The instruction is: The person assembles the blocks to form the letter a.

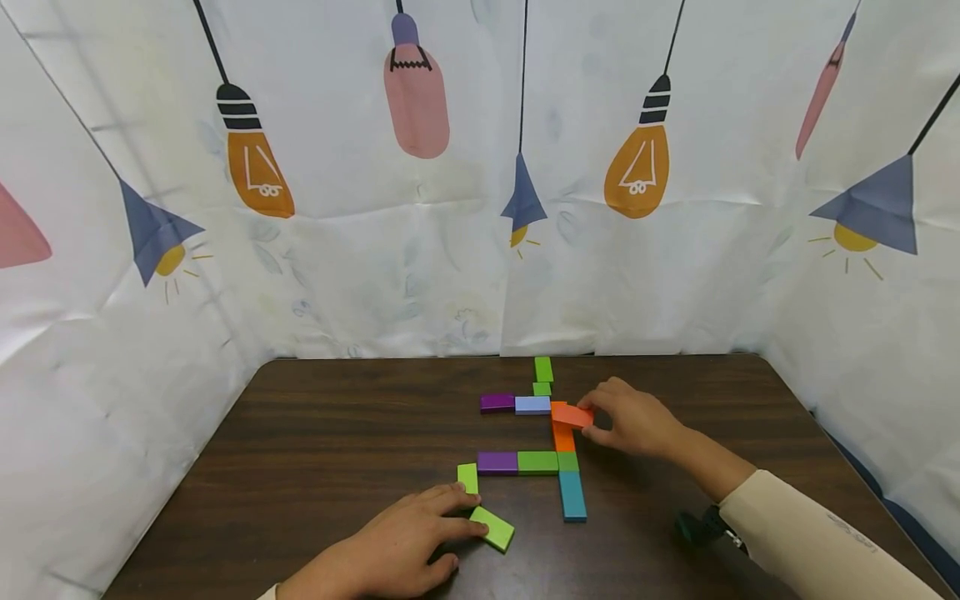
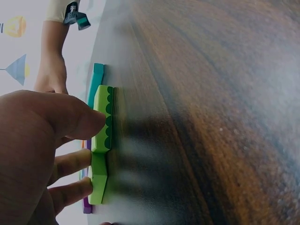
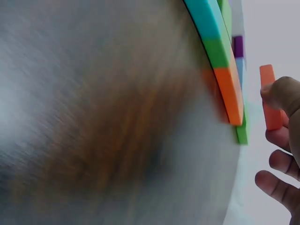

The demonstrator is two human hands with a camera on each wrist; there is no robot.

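Note:
Pinched between the right hand's (image 1: 630, 417) thumb and fingers is an orange-red block (image 3: 267, 97), raised off the table in the right wrist view. In the head view it overlaps an orange block (image 1: 563, 437) lying in the row. My left hand (image 1: 408, 537) is nearer the front, with fingertips on two lime blocks. The nearer lime block (image 1: 492, 530) lies slanted; the other lime block (image 1: 467, 477) lies just beyond it. The left thumb lies apart from the blocks in the head view but overlaps the slanted one in the left wrist view.
On the dark wooden table (image 1: 300, 442), a purple block (image 1: 498, 463), green block (image 1: 537, 462), small green block (image 1: 567, 462) and teal block (image 1: 572, 497) join the row. Farther back lie a dark purple block (image 1: 497, 404), light blue block (image 1: 532, 406) and lime blocks (image 1: 543, 369).

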